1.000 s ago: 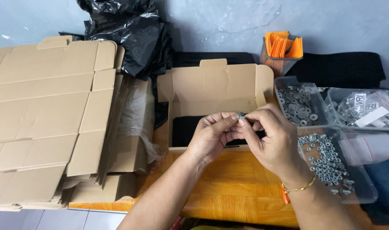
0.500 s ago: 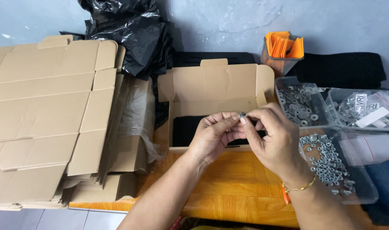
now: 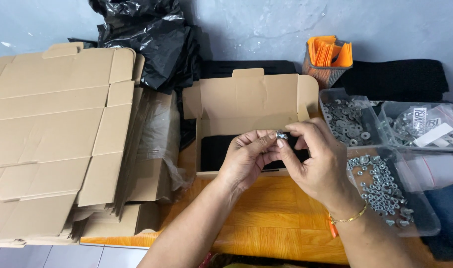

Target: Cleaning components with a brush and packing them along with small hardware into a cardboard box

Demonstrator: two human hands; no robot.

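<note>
My left hand and my right hand meet over an open cardboard box on the wooden table. Together their fingertips pinch a small metal bolt, its head showing between thumb and forefinger. A black item lies inside the box under my hands. A thin gold bracelet circles my right wrist.
Flat cardboard blanks are stacked at the left. Clear trays of washers and nuts and bagged hardware stand at the right. An orange-filled mesh cup and black plastic bags sit at the back.
</note>
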